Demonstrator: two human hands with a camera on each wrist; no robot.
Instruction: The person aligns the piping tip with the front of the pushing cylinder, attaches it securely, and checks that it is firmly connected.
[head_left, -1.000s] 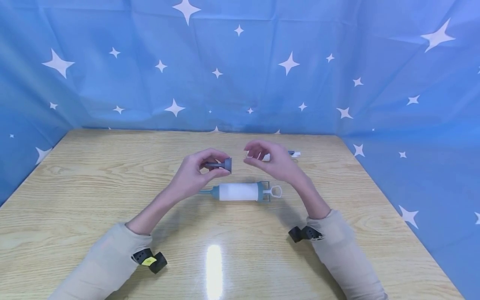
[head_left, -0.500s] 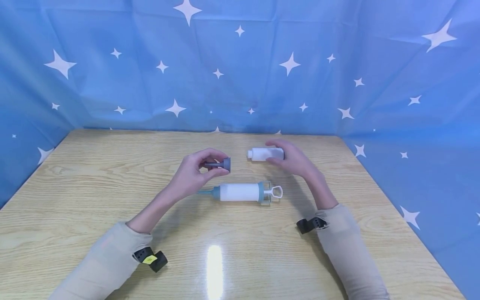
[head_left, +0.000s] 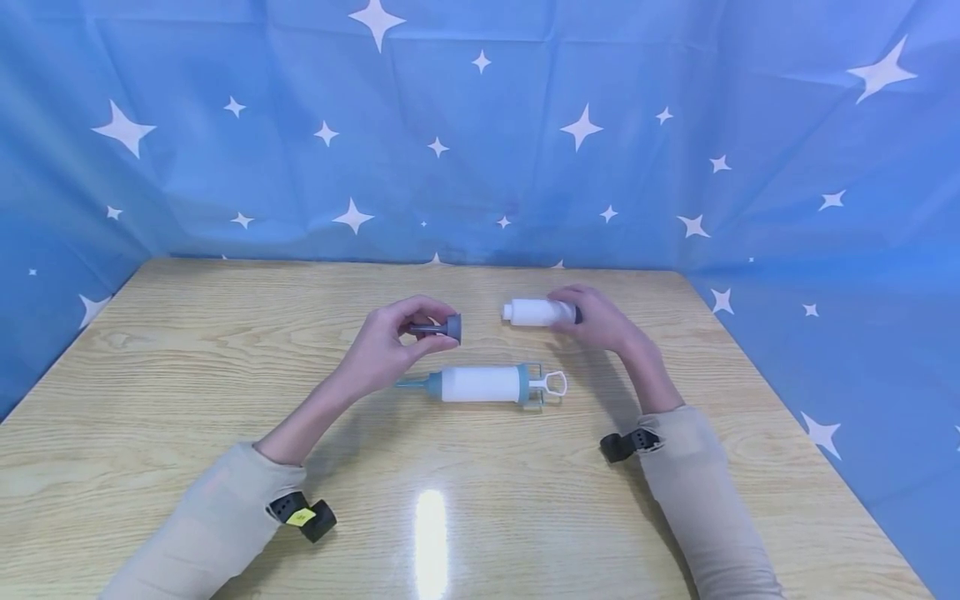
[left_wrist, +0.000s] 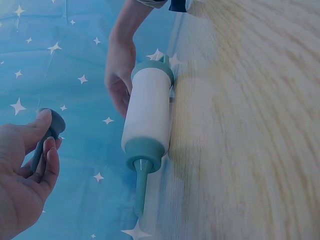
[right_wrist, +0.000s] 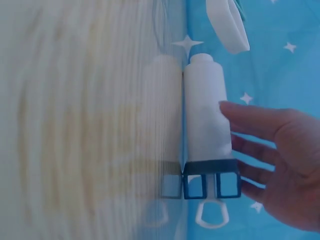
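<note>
Your two hands stand well apart over a wood-grained desk [head_left: 360, 508]. Your left hand [head_left: 386, 343] pinches a dark grey flared piece [head_left: 453, 328] between thumb and fingers, above the desk; its wide end faces right in the head view, its narrow stem running back into your grasp. Your right hand [head_left: 597, 321] is at the right end of a white barrel [head_left: 534, 312] that lies on its side near the far edge. Thumb and fingers are parted around it, the fingers loosely extended; whether they bear on the barrel you cannot tell. The barrel's small neck points left; at the other end, the right wrist view shows a dark blue collar [right_wrist: 212, 166] with framed openings and a white ring handle [right_wrist: 212, 214]. Nearer you, between the hands, a second syringe [head_left: 480, 384] lies lengthwise, touched by neither: white body, teal ends, nozzle to the left, white ring to the right. Black wrist cameras [head_left: 318, 520] sit at your pale sleeves [head_left: 206, 525]. Beyond hangs a blue cloth [head_left: 495, 167] printed with white stars.
</note>
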